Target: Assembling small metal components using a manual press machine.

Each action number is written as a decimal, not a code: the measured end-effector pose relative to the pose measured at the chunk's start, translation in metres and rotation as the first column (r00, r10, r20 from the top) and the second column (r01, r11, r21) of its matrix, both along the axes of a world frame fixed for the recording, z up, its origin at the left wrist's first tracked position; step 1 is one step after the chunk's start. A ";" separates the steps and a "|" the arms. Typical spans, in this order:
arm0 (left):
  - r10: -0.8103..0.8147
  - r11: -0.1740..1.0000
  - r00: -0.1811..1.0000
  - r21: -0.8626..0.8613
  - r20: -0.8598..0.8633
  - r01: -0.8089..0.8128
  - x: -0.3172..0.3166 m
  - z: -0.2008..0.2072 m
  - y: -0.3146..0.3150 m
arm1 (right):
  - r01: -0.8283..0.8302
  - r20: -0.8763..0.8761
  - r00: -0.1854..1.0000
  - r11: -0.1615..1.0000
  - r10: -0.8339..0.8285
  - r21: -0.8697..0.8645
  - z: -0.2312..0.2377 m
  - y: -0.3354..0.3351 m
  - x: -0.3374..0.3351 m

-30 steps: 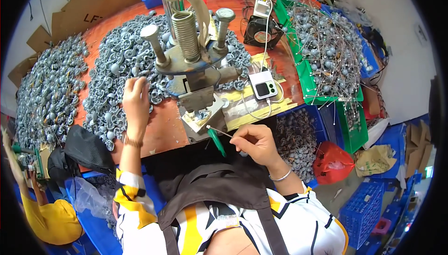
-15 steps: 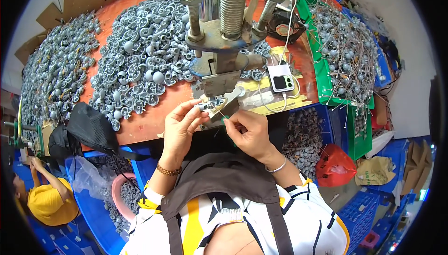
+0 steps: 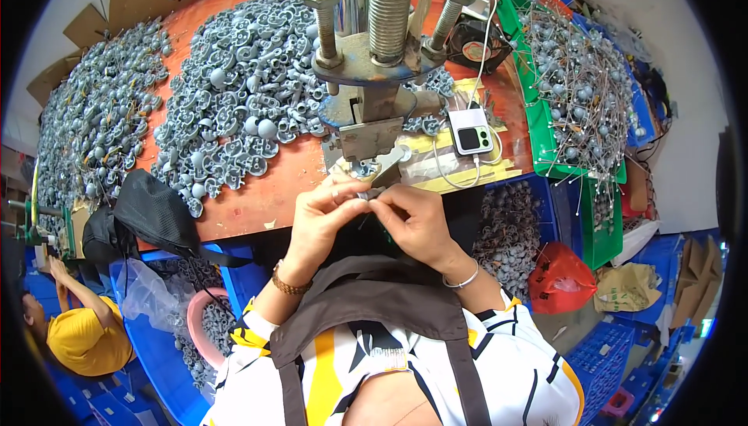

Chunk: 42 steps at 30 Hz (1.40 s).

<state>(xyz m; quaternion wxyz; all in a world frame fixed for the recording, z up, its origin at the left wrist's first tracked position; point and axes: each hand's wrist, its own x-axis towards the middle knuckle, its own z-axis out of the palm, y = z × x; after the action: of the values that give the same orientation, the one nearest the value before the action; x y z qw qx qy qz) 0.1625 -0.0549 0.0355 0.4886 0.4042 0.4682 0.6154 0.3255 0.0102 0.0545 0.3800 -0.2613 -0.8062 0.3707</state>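
Just in front of the press, my two hands meet at the fingertips. My left hand [image 3: 321, 212] is closed, its thumb and fingers pinching a small grey plastic part [image 3: 363, 195] that is mostly covered. My right hand [image 3: 414, 220] is closed too, thumb against curled forefinger, touching that part; whatever it grips is hidden. Directly beyond my fingers stands the metal press [image 3: 372, 140], with a coil spring and two big bolts on top. Another small grey piece [image 3: 363, 169] shows at the press's lower die.
Heaps of grey plastic parts [image 3: 241, 75] and wired pieces [image 3: 105, 114] cover the orange table's left. A phone-like device [image 3: 471, 139] with cables, a small fan [image 3: 471, 44] and a green tray [image 3: 538, 134] of pin-like pieces lie right. A person in yellow [image 3: 87, 336] sits far left.
My left hand has come down and right, away from the die, bringing the grey part to my right fingertips. My right hand has barely shifted.
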 end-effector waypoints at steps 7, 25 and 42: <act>0.174 0.909 0.739 0.394 -0.651 0.133 0.001 0.018 -0.004 | -0.335 -0.352 0.930 0.150 -0.104 -0.930 -0.005 0.007 0.007; 0.267 0.963 0.596 0.227 -0.757 -0.143 0.004 0.007 0.001 | -0.185 -0.244 0.969 0.748 0.032 -0.637 -0.027 0.018 -0.017; 0.224 0.972 0.596 0.131 -0.771 -0.196 -0.013 -0.010 0.027 | 0.347 0.206 0.920 0.937 -0.332 -0.037 0.004 0.079 0.006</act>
<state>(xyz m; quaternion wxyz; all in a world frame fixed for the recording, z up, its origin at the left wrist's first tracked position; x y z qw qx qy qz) 0.1495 -0.0276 0.0254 0.1544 0.5810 0.6675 0.4394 0.3314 0.0891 0.0589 0.3474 -0.4461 -0.7681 0.3005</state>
